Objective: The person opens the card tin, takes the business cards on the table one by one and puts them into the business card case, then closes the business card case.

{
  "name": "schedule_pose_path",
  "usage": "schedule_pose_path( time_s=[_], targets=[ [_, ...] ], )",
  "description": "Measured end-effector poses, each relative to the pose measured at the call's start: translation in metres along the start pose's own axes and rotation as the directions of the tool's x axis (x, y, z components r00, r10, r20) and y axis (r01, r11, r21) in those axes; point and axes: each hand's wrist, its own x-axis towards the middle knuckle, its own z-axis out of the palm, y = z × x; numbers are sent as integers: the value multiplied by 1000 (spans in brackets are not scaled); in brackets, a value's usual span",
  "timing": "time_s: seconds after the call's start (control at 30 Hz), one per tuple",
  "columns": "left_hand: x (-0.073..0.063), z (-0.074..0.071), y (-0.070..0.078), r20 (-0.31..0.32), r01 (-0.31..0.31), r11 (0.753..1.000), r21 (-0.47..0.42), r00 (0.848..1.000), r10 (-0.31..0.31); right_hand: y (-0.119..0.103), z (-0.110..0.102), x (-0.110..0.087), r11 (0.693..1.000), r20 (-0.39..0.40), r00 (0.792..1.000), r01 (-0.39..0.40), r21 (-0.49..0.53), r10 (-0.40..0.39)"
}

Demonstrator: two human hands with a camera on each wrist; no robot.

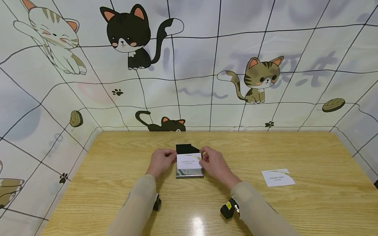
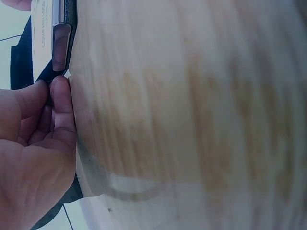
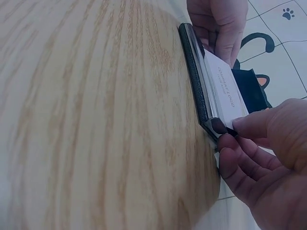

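Observation:
A business card holder [image 1: 189,173] with a shiny metal pocket lies on the table, its black flap [image 1: 183,148] opened away from me. A white business card [image 1: 188,161] printed with a company logo sits in it, its near part behind the metal edge. My left hand [image 1: 160,161] pinches the holder's left side near the flap, thumb against forefinger in the left wrist view. On the other side my right hand [image 1: 215,164] grips the holder's right edge. Its thumb [image 3: 252,124] lies on the card's edge, while the curled fingers are beside and below the case.
Another white business card [image 1: 278,177] lies apart on the wooden table [image 1: 128,145], to the right. A cloth printed with cats [image 1: 197,54] hangs behind the table and along both sides. Black wrist devices [image 1: 228,208] show under the sleeves.

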Motion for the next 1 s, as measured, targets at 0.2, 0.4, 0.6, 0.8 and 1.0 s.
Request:
schedule_pose_path(
  time_s=[0.2, 0.4, 0.6, 0.8, 1.0],
  targets=[
    [-1, 0, 1, 1, -7, 1000, -3, 1000, 7, 1, 1, 2, 1000, 2, 1000, 7, -25, -7],
    [-1, 0, 2, 3, -20, 1000, 5, 1000, 20, 1, 1, 2, 1000, -3, 1000, 6, -17, -6],
    [0, 0, 0, 2, -33, 999, 22, 999, 33, 1, 0, 1, 1000, -3, 1000, 17, -20, -17],
    [1, 0, -1, -1, -32, 999, 32, 999, 32, 0, -1, 0, 999, 14, 1000, 22, -31, -22],
    [1, -1, -1, 4, -25, 999, 24, 1000, 24, 0, -2, -1, 997, 30, 998, 50, -63, -48]
  ],
)
